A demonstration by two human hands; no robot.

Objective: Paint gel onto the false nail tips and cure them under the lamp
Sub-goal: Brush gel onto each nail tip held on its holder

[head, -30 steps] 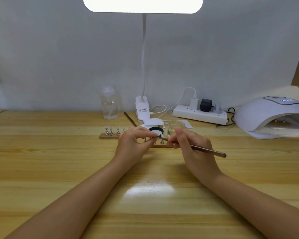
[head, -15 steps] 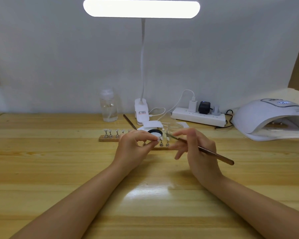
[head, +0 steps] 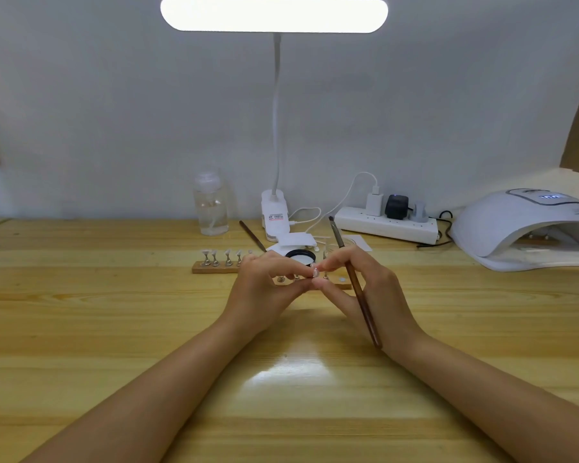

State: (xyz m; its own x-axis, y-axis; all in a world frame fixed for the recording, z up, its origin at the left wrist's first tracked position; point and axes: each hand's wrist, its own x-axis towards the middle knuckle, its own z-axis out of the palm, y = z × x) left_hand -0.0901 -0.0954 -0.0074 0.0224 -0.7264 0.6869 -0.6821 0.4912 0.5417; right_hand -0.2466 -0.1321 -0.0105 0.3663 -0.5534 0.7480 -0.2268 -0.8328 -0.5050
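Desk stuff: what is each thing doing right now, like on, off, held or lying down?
Desk lamp: on.
Curing lamp: display lit.
Brush: held in right hand, bristles up.
Nail tip: pinched between left hand and right.
Second brush: lying flat.
Bottle: upright.

Single head view, forward and down, near table (head: 81, 329)

I've swung the brush (head: 353, 282) upright in my right hand (head: 368, 289), bristles now pointing away, and its fingertips have joined my left hand (head: 264, 289) on the nail tip (head: 314, 271).
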